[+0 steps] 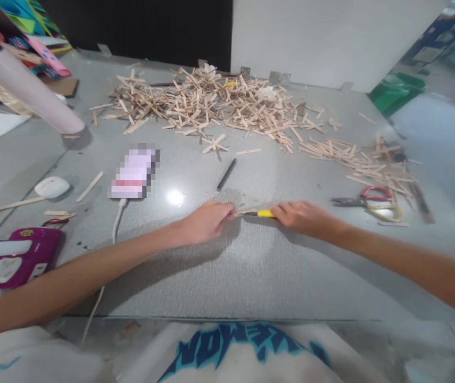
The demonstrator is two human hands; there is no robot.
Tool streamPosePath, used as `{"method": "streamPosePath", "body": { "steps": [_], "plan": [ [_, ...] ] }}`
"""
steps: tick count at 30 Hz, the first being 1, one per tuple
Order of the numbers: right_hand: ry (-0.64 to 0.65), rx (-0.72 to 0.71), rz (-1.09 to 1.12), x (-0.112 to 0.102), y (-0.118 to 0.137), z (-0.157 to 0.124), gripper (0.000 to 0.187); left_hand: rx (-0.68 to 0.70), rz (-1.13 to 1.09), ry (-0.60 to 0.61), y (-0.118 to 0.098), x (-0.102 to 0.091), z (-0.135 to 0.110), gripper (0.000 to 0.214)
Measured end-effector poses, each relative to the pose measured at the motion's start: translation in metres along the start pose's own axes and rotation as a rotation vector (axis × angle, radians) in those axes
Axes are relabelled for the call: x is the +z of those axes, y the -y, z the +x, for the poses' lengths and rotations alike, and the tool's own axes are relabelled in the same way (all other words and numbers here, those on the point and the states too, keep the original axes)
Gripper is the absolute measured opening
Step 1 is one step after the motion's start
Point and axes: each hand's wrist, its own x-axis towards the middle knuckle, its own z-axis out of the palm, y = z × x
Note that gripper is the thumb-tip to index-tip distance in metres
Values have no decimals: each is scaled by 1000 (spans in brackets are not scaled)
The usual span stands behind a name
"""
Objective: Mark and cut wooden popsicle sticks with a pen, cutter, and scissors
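Observation:
My right hand [297,217] is closed around a yellow-handled craft knife [265,213], its dark blade end pointing left. My left hand [213,221] pinches a thin wooden stick [241,213]; its tip meets the blade end between the hands, though the exact contact is too small to make out. Just beyond them a dark pen [227,174] lies slanted on the grey table [219,276]. A star shape of crossed wooden sticks [215,144] and one loose stick [248,151] lie farther back.
A large heap of wooden sticks [195,101] spreads along the back. Pliers [349,202] and scissors with red and yellow handles [382,199] lie right. A phone [134,173] with a white cable [115,221], white case [52,186], purple device [39,266] and pink tumbler [35,85] occupy the left.

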Motion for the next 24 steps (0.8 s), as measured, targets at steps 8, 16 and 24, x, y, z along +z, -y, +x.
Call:
{"method": "streamPosePath", "body": {
  "steps": [8, 16, 24],
  "plan": [
    [-6, 84, -48, -19, 10, 1, 34, 44, -66, -22, 3, -1, -2, 27],
    [16, 27, -116, -18, 9, -1, 34, 54, -21, -1, 0, -3, 1, 25],
    [106, -78, 55, -5, -15, 9, 29, 52, 3, 4, 1, -3, 1, 25]
  ]
}}
